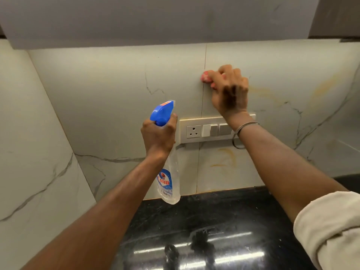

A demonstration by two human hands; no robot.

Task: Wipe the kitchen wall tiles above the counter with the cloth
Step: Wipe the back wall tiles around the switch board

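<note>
A right hand (228,90) presses a crumpled pink cloth (206,77), bunched under curled fingers, against glossy veined marble-look wall tiles (116,90); the left hand (158,134) grips a clear plastic spray bottle (169,180) above the polished black counter (214,221).

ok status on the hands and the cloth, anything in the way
Right hand grips pink cloth, pressed on wall tile at the seam. Left hand holds spray bottle. Switch plate just below the cloth.
</note>
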